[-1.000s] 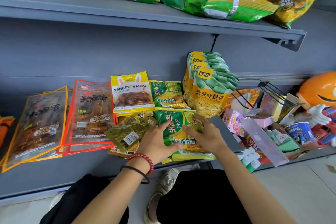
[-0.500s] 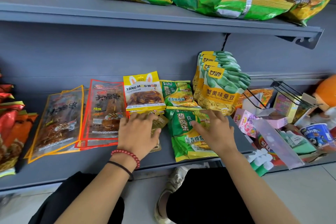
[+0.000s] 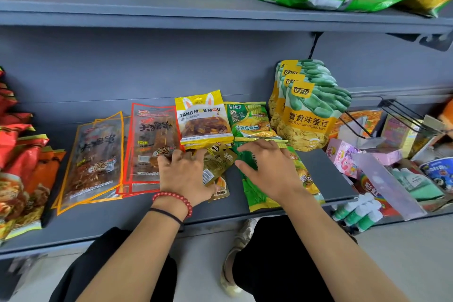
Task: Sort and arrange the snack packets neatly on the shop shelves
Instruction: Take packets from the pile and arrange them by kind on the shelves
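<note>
Shelf point(image 3: 117, 218) holds flat snack packets point(image 3: 204, 122); left hand point(image 3: 186, 175) spread flat on olive packet point(image 3: 218, 160), right hand point(image 3: 268, 168) flat on green noodle packet point(image 3: 257, 195).

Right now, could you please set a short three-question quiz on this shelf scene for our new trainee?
1. True or false: the left hand rests on the small olive-gold packets.
2. What lies under the right hand? A) green noodle packet B) red chip bag C) pink box
3. Fill in: the red bead bracelet is on the ___ wrist.
Key: 1 true; 2 A; 3 left.
</note>
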